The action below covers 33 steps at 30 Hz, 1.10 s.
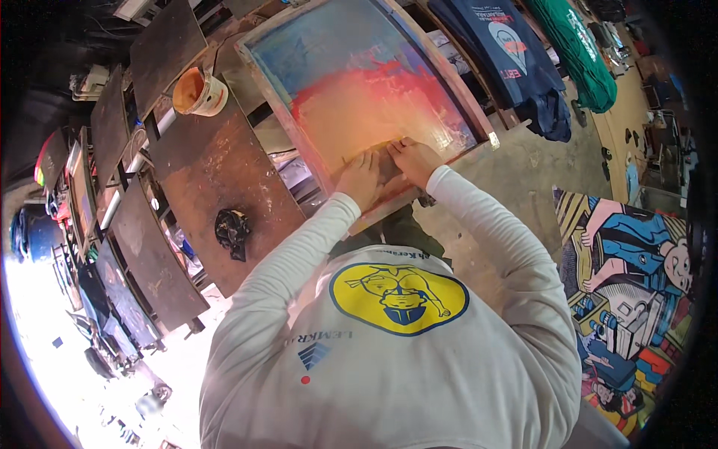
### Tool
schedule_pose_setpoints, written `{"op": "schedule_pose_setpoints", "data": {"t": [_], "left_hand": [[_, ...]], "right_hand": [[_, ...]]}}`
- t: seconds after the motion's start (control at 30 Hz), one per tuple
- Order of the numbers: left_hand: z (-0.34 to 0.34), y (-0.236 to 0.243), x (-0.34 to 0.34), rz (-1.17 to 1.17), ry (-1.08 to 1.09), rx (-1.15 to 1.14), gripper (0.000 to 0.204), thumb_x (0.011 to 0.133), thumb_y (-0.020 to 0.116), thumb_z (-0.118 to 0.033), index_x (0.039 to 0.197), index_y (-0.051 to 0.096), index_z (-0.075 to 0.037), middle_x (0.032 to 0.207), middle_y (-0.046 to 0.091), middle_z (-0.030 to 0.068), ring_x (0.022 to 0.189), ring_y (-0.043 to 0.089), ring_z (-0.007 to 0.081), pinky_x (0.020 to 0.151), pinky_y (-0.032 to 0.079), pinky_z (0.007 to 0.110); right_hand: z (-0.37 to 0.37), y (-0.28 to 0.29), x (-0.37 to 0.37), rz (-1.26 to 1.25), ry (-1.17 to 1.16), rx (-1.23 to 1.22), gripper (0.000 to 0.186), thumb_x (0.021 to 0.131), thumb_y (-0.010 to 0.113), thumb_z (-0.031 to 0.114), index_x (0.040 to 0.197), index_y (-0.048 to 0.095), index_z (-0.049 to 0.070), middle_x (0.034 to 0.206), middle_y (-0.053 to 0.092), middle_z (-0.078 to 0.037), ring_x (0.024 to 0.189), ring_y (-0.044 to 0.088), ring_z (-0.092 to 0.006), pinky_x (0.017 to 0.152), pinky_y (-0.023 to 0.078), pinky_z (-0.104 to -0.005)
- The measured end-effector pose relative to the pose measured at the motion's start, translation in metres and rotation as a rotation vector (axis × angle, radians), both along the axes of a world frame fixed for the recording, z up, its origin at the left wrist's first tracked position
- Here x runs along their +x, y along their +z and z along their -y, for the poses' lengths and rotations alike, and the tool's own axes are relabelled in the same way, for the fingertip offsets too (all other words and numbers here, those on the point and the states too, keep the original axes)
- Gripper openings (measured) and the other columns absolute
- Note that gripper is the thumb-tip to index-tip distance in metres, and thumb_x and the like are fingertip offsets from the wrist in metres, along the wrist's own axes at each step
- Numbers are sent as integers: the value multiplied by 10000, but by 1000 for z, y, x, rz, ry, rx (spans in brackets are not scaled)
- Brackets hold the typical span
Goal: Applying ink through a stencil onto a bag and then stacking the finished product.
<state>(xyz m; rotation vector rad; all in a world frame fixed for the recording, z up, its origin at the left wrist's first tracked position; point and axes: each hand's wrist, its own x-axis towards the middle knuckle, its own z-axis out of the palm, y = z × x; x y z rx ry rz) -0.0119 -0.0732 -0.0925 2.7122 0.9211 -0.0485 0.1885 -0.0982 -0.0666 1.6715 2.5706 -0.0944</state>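
A wooden-framed printing screen point(336, 97), smeared blue, red and orange, lies tilted in front of me. Near its lower edge, my left hand point(360, 179) and my right hand point(413, 161) rest side by side, fingers curled over a flat brown bar point(387, 172) with a yellowish upper edge, probably a squeegee. The underside of each hand's grip is hidden. My white sleeves run up from the lower edge to both hands.
A stained brown board point(179, 172) at left holds an orange-smeared bucket point(200, 91) and crumpled black plastic point(232, 233). More boards point(153, 258) line the left. A navy printed garment point(501, 49) and green cloth point(576, 56) lie upper right. A cartoon-painted surface point(621, 299) is lower right.
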Motion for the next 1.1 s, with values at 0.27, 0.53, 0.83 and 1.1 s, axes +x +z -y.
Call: {"op": "schedule_pose_setpoints", "data": {"t": [0.27, 0.53, 0.83, 1.1], "left_hand": [[-40, 7, -39, 178, -297, -173, 690, 756, 710, -209, 1387, 466, -73, 1385, 525, 165, 1254, 523, 309, 1060, 418, 403], [-88, 68, 14, 78, -176, -364, 544, 767, 695, -126, 1292, 570, -192, 1169, 653, 136, 1040, 632, 350, 907, 511, 426], [-38, -2, 3, 272, -120, -107, 614, 818, 666, -268, 1360, 485, -43, 1351, 545, 157, 1211, 551, 317, 1011, 462, 403], [18, 36, 48, 95, 28, 82, 674, 809, 669, -461, 1284, 539, -1, 1319, 545, 238, 1198, 562, 315, 987, 467, 406]], "right_hand": [[27, 27, -43, 30, -122, -176, 229, 769, 628, 153, 941, 696, 19, 838, 703, -161, 807, 689, -319, 753, 563, -410], [-15, 45, 6, -107, -266, -109, 244, 722, 674, 230, 843, 690, 19, 787, 691, -207, 800, 685, -373, 731, 546, -436], [8, 41, -13, 122, -171, -252, 332, 828, 600, 205, 1077, 632, -12, 1003, 664, -143, 957, 647, -278, 790, 564, -368], [-12, 15, 60, -109, 156, -6, 289, 758, 666, 116, 1043, 688, 74, 1024, 697, -117, 1025, 643, -302, 883, 528, -400]]}}
